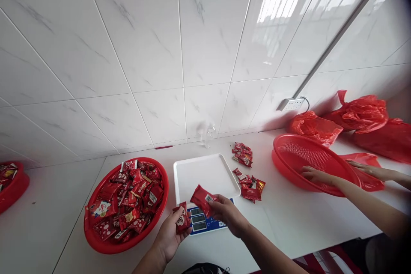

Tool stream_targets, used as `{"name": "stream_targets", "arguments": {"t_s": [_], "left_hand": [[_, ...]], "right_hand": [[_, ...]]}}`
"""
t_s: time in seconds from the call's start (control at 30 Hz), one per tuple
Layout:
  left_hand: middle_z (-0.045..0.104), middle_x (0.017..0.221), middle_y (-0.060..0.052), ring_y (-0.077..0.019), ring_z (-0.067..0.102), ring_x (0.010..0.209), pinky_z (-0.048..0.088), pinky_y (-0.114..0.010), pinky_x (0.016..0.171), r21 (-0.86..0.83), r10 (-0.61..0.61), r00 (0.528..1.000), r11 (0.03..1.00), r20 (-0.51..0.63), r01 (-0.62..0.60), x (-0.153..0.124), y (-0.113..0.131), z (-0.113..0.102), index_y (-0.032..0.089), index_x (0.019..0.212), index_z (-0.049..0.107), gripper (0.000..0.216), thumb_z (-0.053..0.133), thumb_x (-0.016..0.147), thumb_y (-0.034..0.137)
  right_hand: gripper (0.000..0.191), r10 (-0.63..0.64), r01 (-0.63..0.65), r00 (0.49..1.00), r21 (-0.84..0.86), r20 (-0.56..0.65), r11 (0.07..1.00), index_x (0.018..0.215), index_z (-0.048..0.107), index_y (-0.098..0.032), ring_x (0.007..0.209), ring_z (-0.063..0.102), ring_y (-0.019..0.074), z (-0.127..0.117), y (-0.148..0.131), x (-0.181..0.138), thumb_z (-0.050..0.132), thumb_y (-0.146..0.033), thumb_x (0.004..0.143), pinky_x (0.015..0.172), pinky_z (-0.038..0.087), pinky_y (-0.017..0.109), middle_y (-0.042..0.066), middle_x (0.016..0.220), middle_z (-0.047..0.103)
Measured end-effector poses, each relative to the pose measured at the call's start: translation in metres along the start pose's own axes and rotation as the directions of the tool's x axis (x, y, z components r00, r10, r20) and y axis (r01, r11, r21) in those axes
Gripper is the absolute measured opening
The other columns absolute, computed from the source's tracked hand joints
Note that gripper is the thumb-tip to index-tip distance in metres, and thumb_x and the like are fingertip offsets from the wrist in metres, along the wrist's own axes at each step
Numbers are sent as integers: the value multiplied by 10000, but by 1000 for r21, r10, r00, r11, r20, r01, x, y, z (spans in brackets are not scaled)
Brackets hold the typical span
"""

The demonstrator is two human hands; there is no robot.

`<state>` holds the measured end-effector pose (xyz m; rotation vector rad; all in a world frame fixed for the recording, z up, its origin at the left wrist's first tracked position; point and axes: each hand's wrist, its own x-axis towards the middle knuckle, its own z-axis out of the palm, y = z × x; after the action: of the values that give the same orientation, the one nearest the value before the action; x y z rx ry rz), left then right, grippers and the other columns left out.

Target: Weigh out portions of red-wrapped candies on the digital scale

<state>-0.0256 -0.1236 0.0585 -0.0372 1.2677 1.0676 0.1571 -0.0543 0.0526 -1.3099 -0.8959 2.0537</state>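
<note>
My left hand (168, 237) is closed around a small red snack packet (182, 219) with white lettering. In my right hand (229, 214) another red packet (202, 200) is pinched by its edge, its barcode showing. Both hands are over the near edge of a digital scale (207, 224) with a blue panel and a bare white tray (204, 171). Left of the scale stands a red plastic basket (165, 184) heaped with mixed red packets (135, 197). Two small piles of packets, a farther pile (243, 154) and a nearer pile (252, 186), lie right of the tray.
At right, a co-worker's hand (316, 175) reaches into a second red basket (289, 141); the other hand (369, 170) touches red plastic. Full red bags (359, 113) and a power strip (290, 104) are by the wall. A clear bottle (210, 135) stands behind the scale. Another basket (14, 192) is far left.
</note>
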Motion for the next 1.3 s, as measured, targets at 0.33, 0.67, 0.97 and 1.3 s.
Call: {"name": "stream_targets", "arguments": {"t_s": [0.33,0.67,0.97,1.3], "left_hand": [[638,758,-36,-118,610,657,508,-281,670,171,-31,990,985,139,7,-7,-3,-22,175,941,538,266,655,718,261],[629,916,-65,-151,598,780,481,-312,720,405,-6,954,906,301,-122,-5,-5,-31,186,967,530,325,604,725,389],[599,1025,-70,-149,607,852,464,-304,820,289,-9,981,956,192,-48,-9,-2,-44,192,939,525,241,577,705,162],[611,895,-45,-136,590,703,456,-300,698,448,103,955,865,279,-224,-16,-40,-13,186,935,500,437,690,620,421]], "right_hand": [[538,-147,93,978,-319,-149,943,1154,496,-229,887,604,197,17,11,15,632,-453,685,652,499,281,101,1184,547],[270,1,40,995,-382,104,923,714,561,-151,569,591,122,54,40,-10,623,-412,679,501,455,225,-4,608,624],[483,-161,92,954,-264,-255,960,1171,490,-230,978,594,192,9,11,2,564,-433,740,758,496,294,82,1185,568],[401,46,58,964,-379,261,924,899,576,-162,605,587,123,11,38,-16,676,-445,633,558,441,250,-3,686,644]]}}
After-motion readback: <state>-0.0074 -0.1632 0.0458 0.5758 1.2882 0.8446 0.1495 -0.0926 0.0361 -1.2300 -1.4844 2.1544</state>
